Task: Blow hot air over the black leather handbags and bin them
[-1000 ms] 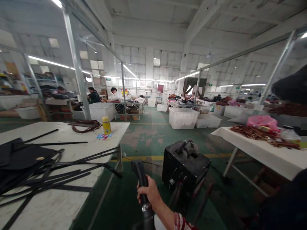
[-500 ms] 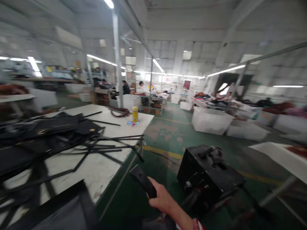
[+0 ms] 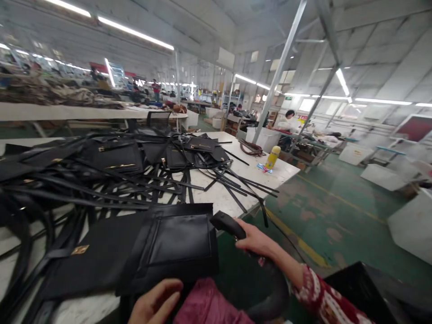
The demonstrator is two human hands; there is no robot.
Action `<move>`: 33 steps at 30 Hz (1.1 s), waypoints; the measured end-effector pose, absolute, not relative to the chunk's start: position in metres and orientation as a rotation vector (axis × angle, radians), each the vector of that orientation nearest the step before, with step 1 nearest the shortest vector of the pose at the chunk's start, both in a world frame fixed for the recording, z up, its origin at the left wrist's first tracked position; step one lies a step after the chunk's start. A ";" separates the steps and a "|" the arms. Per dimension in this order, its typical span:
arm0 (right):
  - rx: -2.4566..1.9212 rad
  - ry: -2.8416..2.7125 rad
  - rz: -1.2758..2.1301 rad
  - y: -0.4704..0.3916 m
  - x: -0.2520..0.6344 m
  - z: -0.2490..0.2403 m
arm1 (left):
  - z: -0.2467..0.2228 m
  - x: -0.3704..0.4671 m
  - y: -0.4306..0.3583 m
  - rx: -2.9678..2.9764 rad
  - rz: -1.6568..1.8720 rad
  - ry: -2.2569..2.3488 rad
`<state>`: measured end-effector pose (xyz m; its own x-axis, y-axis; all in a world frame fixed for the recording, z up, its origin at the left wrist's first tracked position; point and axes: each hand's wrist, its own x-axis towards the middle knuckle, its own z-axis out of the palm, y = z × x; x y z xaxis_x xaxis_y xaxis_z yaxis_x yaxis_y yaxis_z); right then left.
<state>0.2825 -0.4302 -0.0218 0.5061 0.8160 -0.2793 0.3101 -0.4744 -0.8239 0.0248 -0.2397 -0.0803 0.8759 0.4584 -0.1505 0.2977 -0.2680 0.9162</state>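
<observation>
1. While the right hand (image 3: 253, 238) grips a black nozzle (image 3: 224, 222), its hose (image 3: 275, 292) curves down below that hand.
2. The left hand (image 3: 157, 301) is loosely curled just below the near edge of a black bag piece (image 3: 180, 238); whether it touches or pinches anything, I cannot tell.
3. That piece lies opened out ahead of the left hand and left of the right hand, its right edge beside the nozzle tip; contact there is unclear.
4. Work on it looks unfinished: a gold clasp (image 3: 80, 249) is already fitted, yet the piece is not folded shut.
5. Beyond both hands, black straps (image 3: 187, 184) and similar pieces heap the desk (image 3: 283, 173); which are finished, I cannot tell.
</observation>
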 end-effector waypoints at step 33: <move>-1.950 -1.317 0.873 -0.201 0.242 -0.017 | -0.091 0.052 -0.198 2.536 0.270 0.765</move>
<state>0.2422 -0.2005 -0.0171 0.2834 0.9422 -0.1786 0.5314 -0.3094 -0.7886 0.0516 -0.1977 -0.0908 0.8248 0.5632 0.0501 0.4696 -0.7318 0.4939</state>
